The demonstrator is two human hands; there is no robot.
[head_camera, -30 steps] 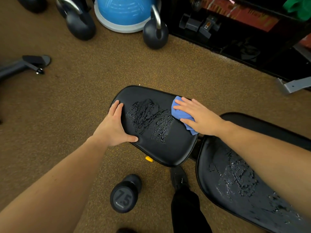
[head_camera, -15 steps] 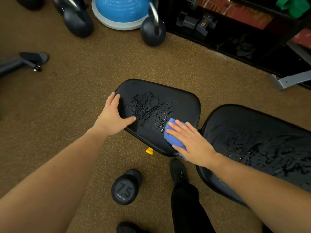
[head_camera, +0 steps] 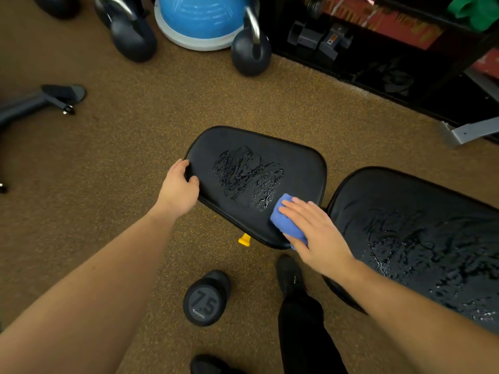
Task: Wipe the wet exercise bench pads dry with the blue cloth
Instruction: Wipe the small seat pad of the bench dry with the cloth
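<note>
Our right hand [head_camera: 318, 233], fingers straight and together, presses the folded blue cloth [head_camera: 286, 222] onto the wet black padded seat [head_camera: 256, 168] at five o'clock; our left hand [head_camera: 179, 188] curls its fingers round the nine o'clock edge.

Glossy black vinyl seat pad [head_camera: 297, 168] beaded with water; soft blue cloth [head_camera: 286, 225]; coarse speckled carpet [head_camera: 135, 147].

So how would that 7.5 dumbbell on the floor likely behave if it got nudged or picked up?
The dumbbell lies on its side with a round end facing up toward the camera, so a nudge would probably roll it, though the speckled floor looks grippy. It is likely dense and heavy for its size, stiff, and hardly fragile.
</note>
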